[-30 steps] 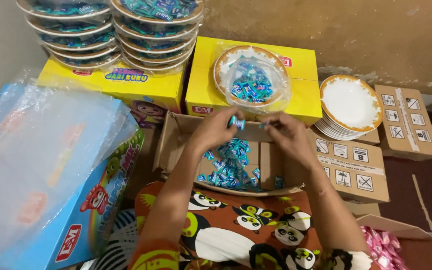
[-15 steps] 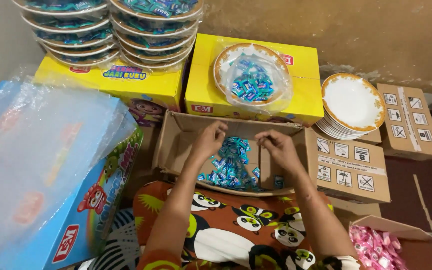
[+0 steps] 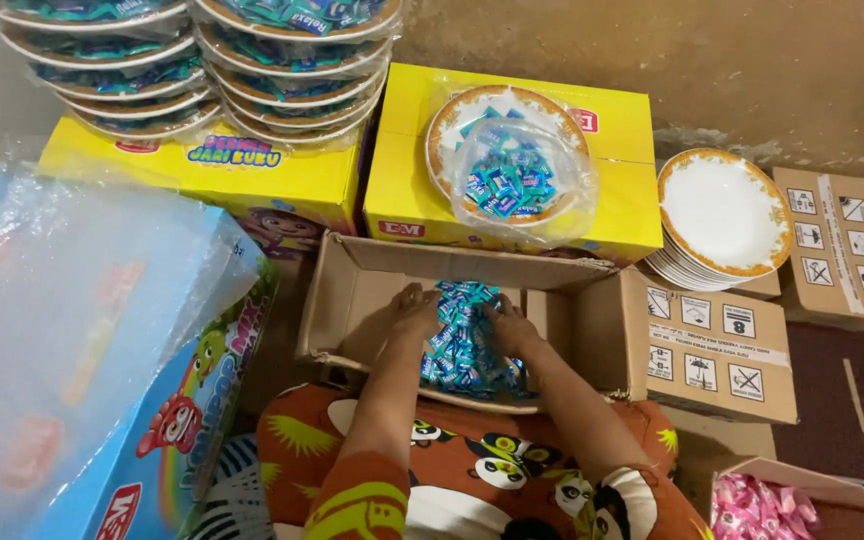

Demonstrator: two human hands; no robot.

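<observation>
Left hand [image 3: 414, 306] and right hand [image 3: 508, 326] cup the heap of blue wrapped candies [image 3: 462, 340] inside the open cardboard box [image 3: 347, 300], fingers curled narrow round the pile. Risk: candies could slip between the hands, since the heap is loose. Bagged plate [image 3: 507, 155] sits on the yellow carton behind; stacked empty plates [image 3: 722, 215] further right; pink candies [image 3: 757, 505] at the corner.

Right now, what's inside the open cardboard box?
The open cardboard box holds blue wrapped candies on a plate; left hand and right hand cover some. The bottom is hidden.
</observation>
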